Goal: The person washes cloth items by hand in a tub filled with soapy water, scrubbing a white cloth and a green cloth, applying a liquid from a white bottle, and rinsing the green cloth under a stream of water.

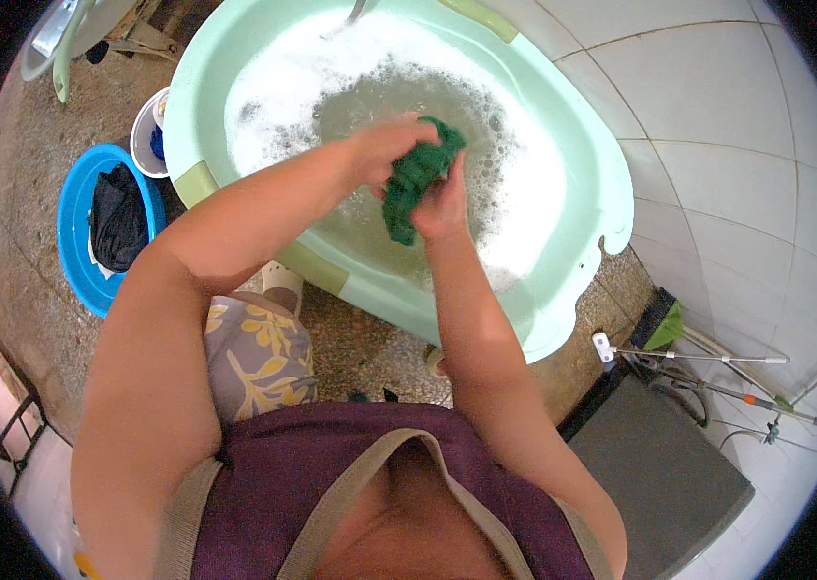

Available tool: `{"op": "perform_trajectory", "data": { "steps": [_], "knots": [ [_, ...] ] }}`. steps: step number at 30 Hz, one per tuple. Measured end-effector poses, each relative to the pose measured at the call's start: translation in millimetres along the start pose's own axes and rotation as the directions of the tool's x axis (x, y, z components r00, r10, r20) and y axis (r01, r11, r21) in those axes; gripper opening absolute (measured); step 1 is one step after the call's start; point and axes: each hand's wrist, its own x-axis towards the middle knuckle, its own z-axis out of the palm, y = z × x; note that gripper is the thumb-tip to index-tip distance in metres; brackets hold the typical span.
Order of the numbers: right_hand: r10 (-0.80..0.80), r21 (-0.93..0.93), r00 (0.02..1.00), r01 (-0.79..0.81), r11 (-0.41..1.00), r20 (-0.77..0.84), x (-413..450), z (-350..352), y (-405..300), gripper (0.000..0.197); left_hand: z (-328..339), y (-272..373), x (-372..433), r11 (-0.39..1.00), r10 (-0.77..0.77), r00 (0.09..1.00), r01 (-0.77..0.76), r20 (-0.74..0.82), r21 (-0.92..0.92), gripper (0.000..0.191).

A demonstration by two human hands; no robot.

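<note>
A bunched piece of green cloth [416, 177] is between my hands, above the soapy water [372, 94] of a mint-green plastic tub [601, 188]. My left hand [387, 145] grips the cloth's upper left side, with its fingers partly hidden behind the folds. From the lower right, my right hand [445, 203] holds the same cloth. Thick white foam rings the tub's water, and greyish water shows in the middle under my hands. Whether anything lies below the surface I cannot tell.
Left of the tub, a blue basin [75, 217] holds dark cloth [118, 217]. A white bucket [142, 145] stands beside it. A white tiled wall [698, 94] rises at the right. Below it are long-handled cleaning tools [698, 357] and a dark grey flat-topped object [662, 464].
</note>
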Motion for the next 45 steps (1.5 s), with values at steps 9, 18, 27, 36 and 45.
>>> {"op": "perform_trajectory", "data": {
  "steps": [9, 18, 27, 36, 45],
  "knots": [
    [-0.121, 0.096, 0.956, 0.098, 0.991, 0.269, 28.7, -28.8, -27.4, 0.039, 74.6, -40.4, -30.9, -0.135, 0.546, 0.795, -0.23, 0.266, 0.964, 0.029],
    [-0.124, -0.049, 0.978, 0.117, 0.992, -0.167, 20.7, 24.5, -21.5, 0.033, 40.7, -8.5, -3.2, 0.044, 0.683, 0.729, -0.085, 0.032, 0.995, 0.023],
    [-0.095, -0.038, 0.993, 0.093, 0.995, -0.064, 21.6, 26.4, 10.6, 0.026, 16.6, -10.5, 8.9, 0.001, 0.709, 0.703, 0.078, -0.056, 0.997, 0.018],
    [-0.576, -0.941, 0.752, 0.183, -0.285, 0.32, 31.8, -39.2, -5.9, 0.028, 68.3, -24.7, -14.7, -0.315, 0.558, 0.712, -0.293, 0.426, 0.903, 0.015],
    [-0.599, -0.922, 0.752, 0.029, -0.387, 0.275, 20.3, -69.3, 5.1, 0.042, -51.6, -49.2, -2.5, -0.309, 0.535, 0.845, 0.178, 0.016, 0.934, 0.036]
  ]
}}
